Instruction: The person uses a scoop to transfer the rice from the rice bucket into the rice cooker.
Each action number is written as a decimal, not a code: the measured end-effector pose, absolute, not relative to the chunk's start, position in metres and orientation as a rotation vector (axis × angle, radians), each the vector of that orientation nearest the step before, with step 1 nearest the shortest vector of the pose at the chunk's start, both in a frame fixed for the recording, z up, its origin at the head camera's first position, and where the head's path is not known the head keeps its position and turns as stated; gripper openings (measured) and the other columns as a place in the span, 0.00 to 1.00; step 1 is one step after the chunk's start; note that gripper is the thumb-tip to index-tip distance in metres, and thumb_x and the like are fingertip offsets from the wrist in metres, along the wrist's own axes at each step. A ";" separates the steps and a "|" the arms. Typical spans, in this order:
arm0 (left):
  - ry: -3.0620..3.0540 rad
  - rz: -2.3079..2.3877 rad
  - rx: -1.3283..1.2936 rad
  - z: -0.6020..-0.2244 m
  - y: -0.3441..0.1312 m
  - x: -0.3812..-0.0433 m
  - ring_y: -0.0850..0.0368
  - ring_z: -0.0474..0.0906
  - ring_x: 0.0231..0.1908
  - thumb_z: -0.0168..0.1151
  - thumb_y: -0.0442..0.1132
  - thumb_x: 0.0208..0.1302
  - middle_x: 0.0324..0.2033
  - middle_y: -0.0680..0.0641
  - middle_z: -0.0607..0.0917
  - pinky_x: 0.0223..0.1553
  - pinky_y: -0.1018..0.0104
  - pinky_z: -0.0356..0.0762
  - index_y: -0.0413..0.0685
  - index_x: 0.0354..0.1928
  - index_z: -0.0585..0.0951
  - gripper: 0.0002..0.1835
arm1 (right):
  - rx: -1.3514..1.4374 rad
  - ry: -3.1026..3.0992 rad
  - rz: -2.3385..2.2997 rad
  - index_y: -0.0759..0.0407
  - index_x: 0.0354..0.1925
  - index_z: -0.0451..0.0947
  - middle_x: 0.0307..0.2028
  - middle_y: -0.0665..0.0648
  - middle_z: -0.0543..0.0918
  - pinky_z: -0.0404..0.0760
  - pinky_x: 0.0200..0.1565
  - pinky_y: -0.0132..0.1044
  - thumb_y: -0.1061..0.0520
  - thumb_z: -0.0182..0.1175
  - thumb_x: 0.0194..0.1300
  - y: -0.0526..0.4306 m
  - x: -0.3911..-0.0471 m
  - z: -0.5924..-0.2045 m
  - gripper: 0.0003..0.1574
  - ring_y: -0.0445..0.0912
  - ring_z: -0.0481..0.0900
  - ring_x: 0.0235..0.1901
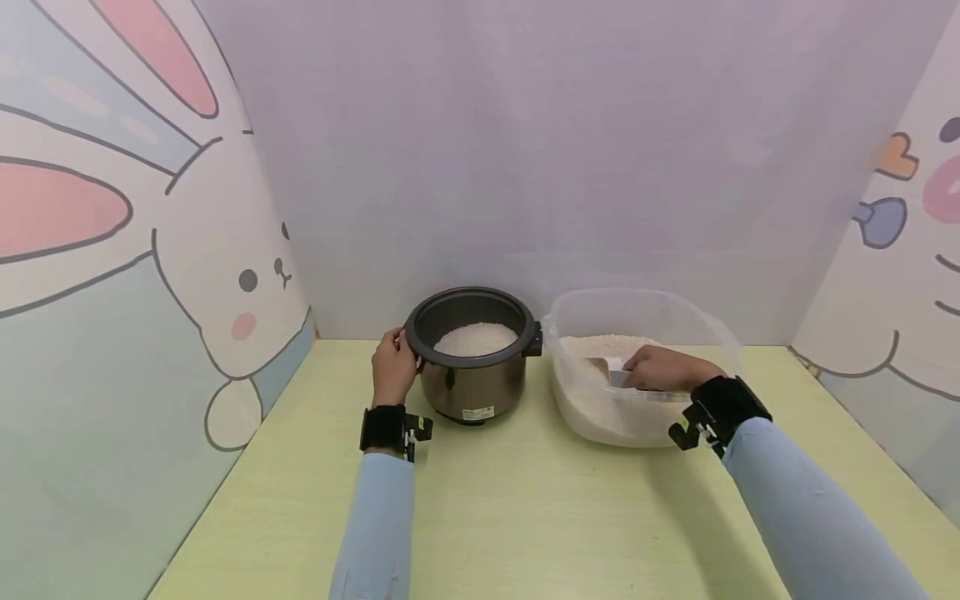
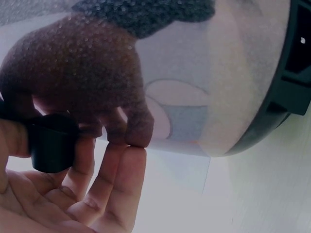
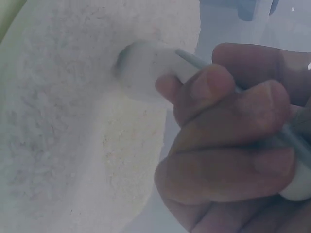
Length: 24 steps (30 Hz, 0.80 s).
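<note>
A brown rice cooker (image 1: 472, 383) with a dark rim, its lid not seen, stands on the table with white rice (image 1: 477, 339) inside. At its left side my left hand (image 1: 393, 368) grips the black side handle (image 2: 53, 145), thumb and fingers around it, fingertips against the shiny wall. To the right, a clear plastic bin (image 1: 637, 297) holds more rice (image 1: 611, 344). Reaching over its near right rim, my right hand (image 1: 663, 368) holds a white scoop (image 3: 143, 70) by the handle, fingers curled round it. The scoop's bowl is down at the rice surface.
The pale yellow-green table (image 1: 540, 508) extends in front of both containers. A plain light curtain (image 1: 525, 167) hangs close behind them. Panels with cartoon animals (image 1: 210, 333) close off the left and right sides.
</note>
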<state>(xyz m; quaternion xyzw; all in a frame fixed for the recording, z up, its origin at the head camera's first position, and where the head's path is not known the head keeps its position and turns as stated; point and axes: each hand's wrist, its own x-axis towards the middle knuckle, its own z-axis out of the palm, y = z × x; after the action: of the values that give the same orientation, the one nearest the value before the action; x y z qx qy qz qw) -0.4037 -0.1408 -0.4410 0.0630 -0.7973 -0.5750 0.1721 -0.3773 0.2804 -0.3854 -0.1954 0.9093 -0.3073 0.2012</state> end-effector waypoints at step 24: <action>-2.261 -1.619 0.168 -0.443 -0.140 -0.404 0.43 0.79 0.45 0.43 0.46 0.84 0.52 0.34 0.82 0.40 0.53 0.81 0.36 0.67 0.74 0.24 | -0.445 2.123 -1.422 0.81 0.61 0.70 0.23 0.50 0.72 0.63 0.22 0.33 0.56 0.45 0.82 0.298 -0.376 -0.379 0.27 0.38 0.60 0.16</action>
<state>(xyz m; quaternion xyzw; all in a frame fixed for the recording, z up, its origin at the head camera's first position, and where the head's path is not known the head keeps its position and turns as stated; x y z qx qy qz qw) -0.4039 -0.1402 -0.4427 0.0593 -0.7987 -0.5720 0.1769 -0.3761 0.2975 -0.3794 -0.1650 0.7880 -0.5279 0.2706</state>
